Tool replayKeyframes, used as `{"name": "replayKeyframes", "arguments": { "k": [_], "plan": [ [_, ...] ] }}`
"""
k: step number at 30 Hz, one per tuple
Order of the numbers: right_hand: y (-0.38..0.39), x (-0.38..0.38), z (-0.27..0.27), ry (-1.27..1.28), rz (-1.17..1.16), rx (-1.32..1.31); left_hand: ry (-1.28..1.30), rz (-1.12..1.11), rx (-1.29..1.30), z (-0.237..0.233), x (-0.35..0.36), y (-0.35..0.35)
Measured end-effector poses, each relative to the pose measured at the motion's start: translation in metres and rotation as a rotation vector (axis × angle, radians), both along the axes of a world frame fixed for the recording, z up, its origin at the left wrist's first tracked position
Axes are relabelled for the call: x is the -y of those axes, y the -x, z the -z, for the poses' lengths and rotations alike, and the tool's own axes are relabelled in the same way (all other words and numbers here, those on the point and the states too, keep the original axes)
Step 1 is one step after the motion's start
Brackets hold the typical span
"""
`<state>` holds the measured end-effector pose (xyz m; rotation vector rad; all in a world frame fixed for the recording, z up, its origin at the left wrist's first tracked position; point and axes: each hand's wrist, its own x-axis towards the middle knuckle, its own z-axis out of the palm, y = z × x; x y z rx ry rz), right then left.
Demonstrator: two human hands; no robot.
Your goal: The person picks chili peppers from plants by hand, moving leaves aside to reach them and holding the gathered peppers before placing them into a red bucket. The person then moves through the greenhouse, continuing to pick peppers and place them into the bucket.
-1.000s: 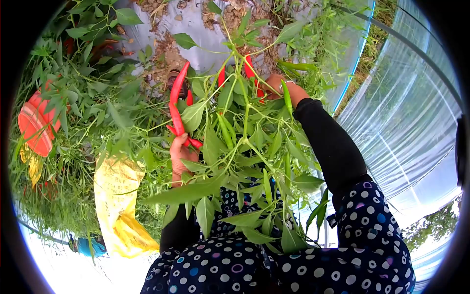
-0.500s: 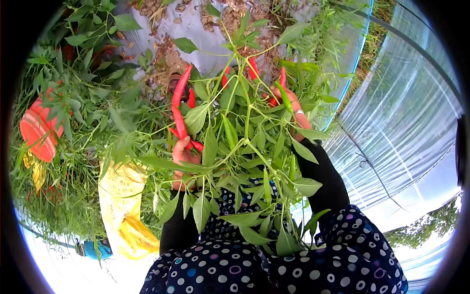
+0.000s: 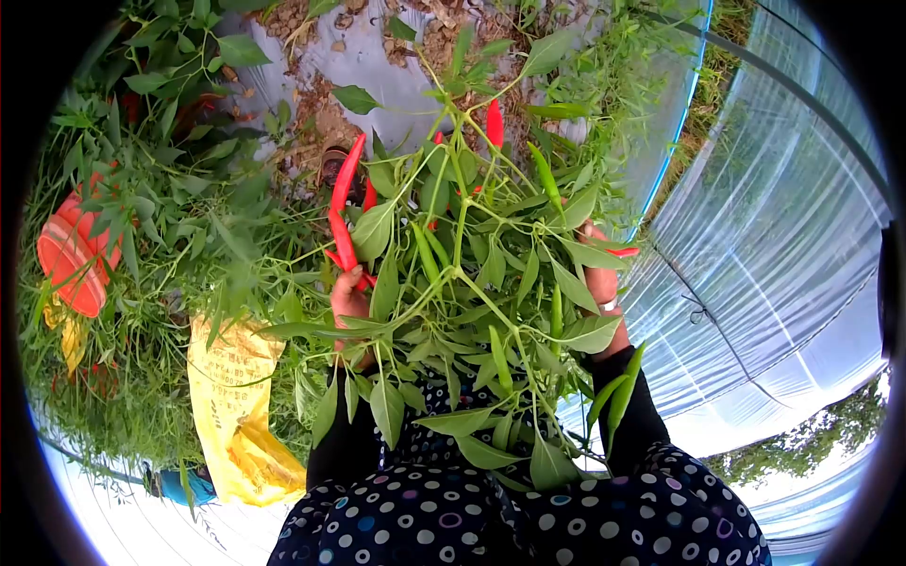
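Observation:
My left hand (image 3: 350,304) is closed around red chili peppers (image 3: 343,212), a long one standing up out of the fist. At the right of the plant, my right hand (image 3: 602,281) is partly covered by leaves, its fingers curled, with a red chili (image 3: 622,252) sticking out beside it. Between the hands stands a leafy pepper plant (image 3: 460,274) with several green chilies (image 3: 545,176). Another red chili (image 3: 494,124) hangs near its top. Leaves hide parts of both hands.
A yellow sack (image 3: 231,396) lies at the lower left, and a red basket (image 3: 71,268) sits among plants at the far left. Grey ground sheeting (image 3: 377,57) with soil is at the top. Clear plastic film (image 3: 755,236) on a frame rises at the right.
My right hand has moved down and outward, away from the upper right of the plant. The branches have shifted slightly. My left hand stays around the red chilies.

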<state>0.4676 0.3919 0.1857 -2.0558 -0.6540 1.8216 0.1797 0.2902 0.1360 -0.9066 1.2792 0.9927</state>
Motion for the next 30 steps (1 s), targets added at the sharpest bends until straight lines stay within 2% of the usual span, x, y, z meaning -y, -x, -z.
{"name": "replayKeyframes", "arguments": {
  "k": [1, 3, 4, 5, 8, 9, 11, 12, 13, 14, 15, 17, 18, 19, 21, 22, 23, 24, 26, 29, 30],
  "plan": [
    [0.000, 0.007, -0.006, -0.003, -0.002, 0.000, -0.003, -0.002, 0.000, 0.001, 0.001, 0.003],
    [0.003, 0.023, -0.015, -0.179, 0.051, 0.135, -0.158, 0.094, 0.222, 0.002, 0.001, 0.012],
    [0.020, 0.004, -0.033, -0.139, -0.082, 0.225, -0.147, 0.096, 0.166, 0.004, 0.001, 0.007],
    [0.016, 0.011, -0.036, -0.146, -0.080, 0.228, -0.138, 0.102, 0.137, 0.007, 0.004, 0.006],
    [-0.004, 0.043, -0.032, -0.229, -0.087, 0.173, -0.110, 0.104, 0.048, 0.018, 0.015, 0.005],
    [0.025, 0.014, -0.047, -0.503, 0.000, -0.094, -0.104, 0.106, 0.023, 0.022, 0.020, 0.007],
    [0.004, 0.032, -0.059, -0.389, 0.118, -0.017, -0.082, 0.110, -0.029, 0.032, 0.035, 0.011],
    [-0.013, 0.023, -0.070, -0.326, -0.023, 0.072, -0.069, 0.105, -0.053, 0.036, 0.043, 0.014],
    [-0.021, 0.013, -0.073, -0.365, 0.139, 0.077, -0.059, 0.106, -0.077, 0.042, 0.051, 0.015],
    [-0.038, 0.000, -0.065, -0.365, 0.331, 0.035, -0.046, 0.098, -0.094, 0.044, 0.058, 0.015],
    [-0.046, -0.023, -0.055, -0.309, 0.326, 0.110, -0.046, 0.096, -0.096, 0.043, 0.058, 0.015],
    [-0.040, -0.071, -0.017, -0.067, 0.288, 0.215, -0.275, 0.510, -0.244, 0.044, 0.054, 0.010],
    [-0.044, -0.081, 0.023, -0.011, 0.258, 0.138, -0.161, 0.167, -0.111, 0.020, 0.017, 0.000],
    [-0.019, -0.097, 0.042, 0.079, 0.171, 0.106, -0.156, 0.167, -0.118, 0.024, 0.026, 0.001],
    [-0.022, -0.096, 0.128, 0.191, -0.249, -0.008, -0.234, 0.150, -0.036, 0.035, 0.052, 0.003],
    [-0.021, -0.090, 0.169, 0.325, -0.443, 0.027, -0.083, 0.070, 0.151, 0.040, 0.054, 0.006],
    [-0.016, -0.085, 0.194, 0.453, -0.641, 0.062, -0.178, 0.095, 0.245, 0.026, 0.048, 0.016],
    [-0.005, -0.085, 0.190, 0.453, -0.650, 0.046, -0.216, 0.100, 0.246, 0.014, 0.037, 0.021],
    [0.017, -0.081, 0.172, 0.630, -0.394, -0.313, -0.212, 0.104, 0.182, 0.006, 0.027, 0.019],
    [0.023, -0.083, 0.169, 0.572, -0.312, -0.399, -0.180, 0.135, 0.047, 0.008, 0.030, 0.008],
    [0.012, -0.089, 0.172, 0.479, -0.572, -0.344, -0.174, 0.154, 0.006, 0.012, 0.032, 0.002]
  ]
}}
